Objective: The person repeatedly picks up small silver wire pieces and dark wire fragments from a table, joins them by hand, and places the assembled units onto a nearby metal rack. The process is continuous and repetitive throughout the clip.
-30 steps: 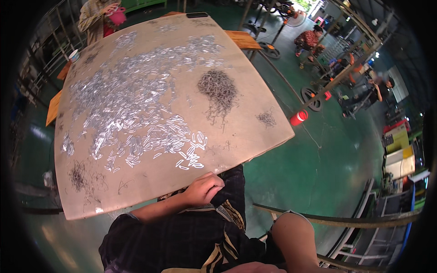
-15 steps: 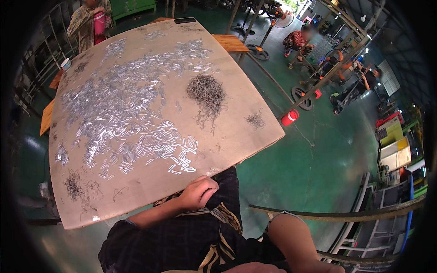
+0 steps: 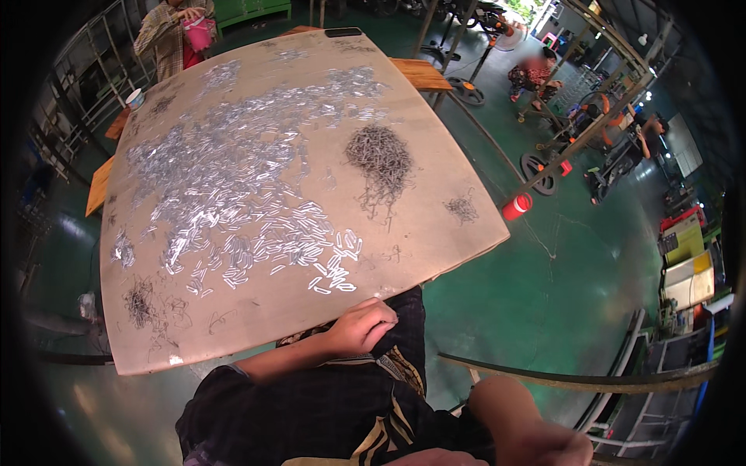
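Note:
My left hand [image 3: 365, 325] is closed at the near edge of the table, its fingers curled in. Whatever they hold, if anything, is hidden. On the brown tabletop [image 3: 287, 326] many small, shiny, narrow metal loops [image 3: 291, 233] lie spread in a thick layer, the nearest just beyond this hand. Farther right is a heap of dark, thin, bent wire pieces [image 3: 378, 159]. My right arm [image 3: 503, 404] is bent at the lower right, away from the table. Its far end is blurred and cut off by the lower edge, so the fingers cannot be made out.
Smaller dark wire clusters lie at the near left [image 3: 140, 303] and right [image 3: 462, 208]. A black flat object [image 3: 343, 33] rests on the far edge, a paper cup [image 3: 135, 99] at the left edge. Across the table a person holds a pink bucket [image 3: 199, 34]. A red container [image 3: 517, 206] stands right.
The whole view has shifted, so the table and room sit farther right in the picture. My right forearm has swung and now blurs. The left hand stays closed at the table edge.

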`<state>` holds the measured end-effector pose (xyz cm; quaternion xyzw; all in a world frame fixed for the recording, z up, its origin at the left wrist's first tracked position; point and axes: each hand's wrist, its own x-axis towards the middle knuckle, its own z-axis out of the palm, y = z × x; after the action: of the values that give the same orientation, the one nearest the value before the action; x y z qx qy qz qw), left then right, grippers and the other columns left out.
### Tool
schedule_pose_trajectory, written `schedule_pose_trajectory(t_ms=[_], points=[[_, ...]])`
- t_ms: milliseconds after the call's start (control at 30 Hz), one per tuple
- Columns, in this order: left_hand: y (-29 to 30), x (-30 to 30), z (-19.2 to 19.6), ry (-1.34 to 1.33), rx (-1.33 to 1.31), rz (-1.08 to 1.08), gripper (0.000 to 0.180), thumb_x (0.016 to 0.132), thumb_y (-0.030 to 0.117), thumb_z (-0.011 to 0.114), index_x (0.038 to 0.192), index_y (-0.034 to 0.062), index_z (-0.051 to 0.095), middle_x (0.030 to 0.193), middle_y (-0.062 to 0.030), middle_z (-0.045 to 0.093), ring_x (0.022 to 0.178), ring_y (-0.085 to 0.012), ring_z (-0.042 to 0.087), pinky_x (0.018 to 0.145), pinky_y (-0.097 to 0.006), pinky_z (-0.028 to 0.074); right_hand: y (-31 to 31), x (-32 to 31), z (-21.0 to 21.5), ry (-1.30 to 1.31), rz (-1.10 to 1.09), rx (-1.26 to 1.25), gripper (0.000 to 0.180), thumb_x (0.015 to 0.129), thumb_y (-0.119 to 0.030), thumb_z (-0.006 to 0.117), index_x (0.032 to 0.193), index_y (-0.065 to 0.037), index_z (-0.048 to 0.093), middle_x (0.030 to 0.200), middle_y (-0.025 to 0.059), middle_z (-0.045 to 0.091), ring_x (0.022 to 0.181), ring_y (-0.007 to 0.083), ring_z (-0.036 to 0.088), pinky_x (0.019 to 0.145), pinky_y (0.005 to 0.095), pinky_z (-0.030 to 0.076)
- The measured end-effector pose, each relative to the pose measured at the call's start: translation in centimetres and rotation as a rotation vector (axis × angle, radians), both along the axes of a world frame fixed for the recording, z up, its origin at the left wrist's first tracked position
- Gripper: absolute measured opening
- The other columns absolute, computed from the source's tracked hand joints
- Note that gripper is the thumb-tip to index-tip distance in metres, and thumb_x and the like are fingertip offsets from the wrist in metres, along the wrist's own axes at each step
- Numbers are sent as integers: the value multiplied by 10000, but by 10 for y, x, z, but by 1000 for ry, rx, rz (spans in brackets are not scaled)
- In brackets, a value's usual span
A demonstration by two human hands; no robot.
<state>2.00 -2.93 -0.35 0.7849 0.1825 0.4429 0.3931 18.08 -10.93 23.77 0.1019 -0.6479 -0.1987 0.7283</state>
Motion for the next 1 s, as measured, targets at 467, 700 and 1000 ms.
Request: schedule_pose_trajectory(t_ms=[467,700,1000], points=[[-6,-10,-6,40,166,24,178,803,-29,658,953,2,568,913,-122,644,829,-289,631,724,-366,522,112,-10,-270,-704,-397,-1421,147,718,-94,741,859,-62,714,750,76,610,749,273,557,687,375,467],[-5,-14,-11,63,150,42,176,796,-28,662,944,3,572,912,-126,642,828,-294,629,730,-367,522,120,-27,-301,-911,-575,-1110,133,707,-117,613,831,-77,645,792,42,522,831,236,527,756,352,451],[0,-15,-10,58,143,16,151,800,-36,653,922,0,573,896,-129,640,814,-289,633,719,-359,524,117,-26,-297,-1073,-690,-957,230,726,-136,596,932,-41,638,803,50,514,830,231,518,732,342,458]])
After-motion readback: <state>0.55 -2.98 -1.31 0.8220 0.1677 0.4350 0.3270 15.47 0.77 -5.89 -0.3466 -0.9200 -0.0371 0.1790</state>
